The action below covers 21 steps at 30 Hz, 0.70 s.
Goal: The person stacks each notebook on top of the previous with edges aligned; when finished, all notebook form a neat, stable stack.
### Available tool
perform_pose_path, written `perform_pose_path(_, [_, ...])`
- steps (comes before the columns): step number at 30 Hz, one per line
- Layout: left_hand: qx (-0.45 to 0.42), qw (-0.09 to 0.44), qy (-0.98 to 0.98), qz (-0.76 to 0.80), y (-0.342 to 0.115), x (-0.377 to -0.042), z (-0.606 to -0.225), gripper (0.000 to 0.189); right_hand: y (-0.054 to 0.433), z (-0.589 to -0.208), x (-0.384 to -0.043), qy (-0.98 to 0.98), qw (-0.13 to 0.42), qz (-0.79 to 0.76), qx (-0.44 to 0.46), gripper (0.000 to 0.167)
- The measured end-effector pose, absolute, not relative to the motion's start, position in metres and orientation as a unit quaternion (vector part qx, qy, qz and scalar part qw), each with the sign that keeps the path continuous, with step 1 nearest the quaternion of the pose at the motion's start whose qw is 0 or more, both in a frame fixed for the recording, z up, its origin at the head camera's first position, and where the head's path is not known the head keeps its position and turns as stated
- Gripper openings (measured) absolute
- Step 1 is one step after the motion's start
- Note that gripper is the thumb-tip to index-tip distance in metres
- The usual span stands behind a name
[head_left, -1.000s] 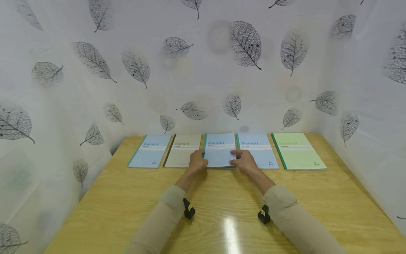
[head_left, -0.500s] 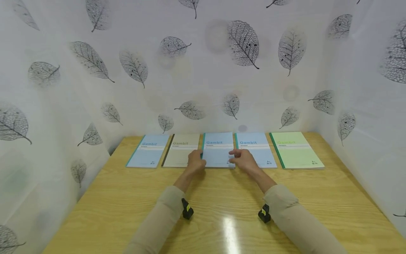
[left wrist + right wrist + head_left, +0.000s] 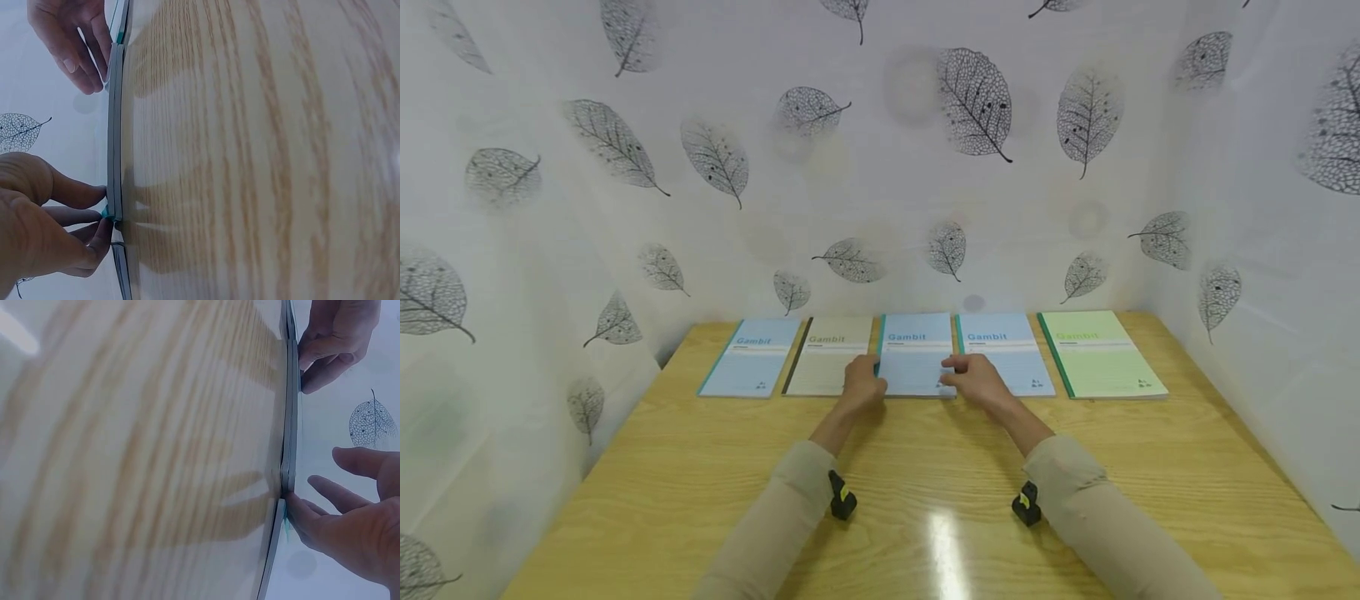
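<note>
The middle blue "Gambit" notebook (image 3: 916,354) lies flat with its teal spine to the left. In the wrist views its edge shows two layers, one notebook on another. My left hand (image 3: 861,383) is at its near left corner; in the left wrist view, the thumb (image 3: 84,195) touches the cover's edge and the fingers rest against the spine side. At the near right side is my right hand (image 3: 977,380). The right wrist view shows its fingertips (image 3: 297,509) against the side edge, with the thumb (image 3: 359,459) raised apart from the cover.
Along the table's (image 3: 895,483) back lie a blue notebook (image 3: 751,362) and a beige one (image 3: 820,367) to the left. Another blue notebook (image 3: 1007,333) and a green one (image 3: 1105,358) are to the right. A leaf-print curtain (image 3: 880,183) surrounds the back and sides.
The middle notebook's near edge has settled down, level with its neighbours. The right thumb and fingers have eased off the cover slightly; over the last half second both hands have barely moved.
</note>
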State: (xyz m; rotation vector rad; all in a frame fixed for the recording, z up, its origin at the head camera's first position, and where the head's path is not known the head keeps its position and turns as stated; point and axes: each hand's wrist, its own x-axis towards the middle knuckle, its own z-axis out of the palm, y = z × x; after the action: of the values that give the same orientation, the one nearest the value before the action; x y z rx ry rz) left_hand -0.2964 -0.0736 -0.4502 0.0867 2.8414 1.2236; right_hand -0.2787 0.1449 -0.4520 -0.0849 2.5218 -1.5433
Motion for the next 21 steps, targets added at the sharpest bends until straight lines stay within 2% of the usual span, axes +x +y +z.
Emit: perform_pose_path(21, [0.014,0.037,0.913,0.406,-0.0721,-0.3003,-0.4557,0.062,0.1502,-0.4506,-0.2766,0.819,0.112,-0.562,-0.035,0.046])
